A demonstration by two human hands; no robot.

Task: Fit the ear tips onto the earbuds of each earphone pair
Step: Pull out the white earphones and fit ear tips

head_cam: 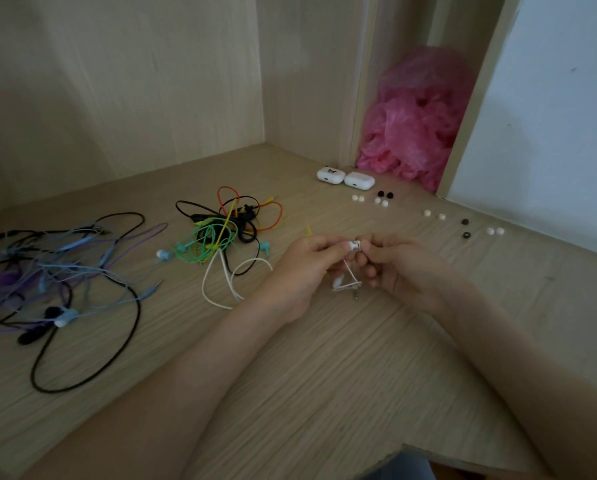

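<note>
While our left hand point(307, 261) pinches the white earbud point(354, 244), our right hand point(399, 268) pinches its tip on; seating it squarely comes next.

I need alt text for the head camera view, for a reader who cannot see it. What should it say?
Two bare hands, left hand and right hand, pinch a white earbud between them above a wooden desk, its white cable trailing left. Tangled coloured earphones lie further left; loose white and black ear tips, two white cases and a pink plastic bag sit behind.
</note>
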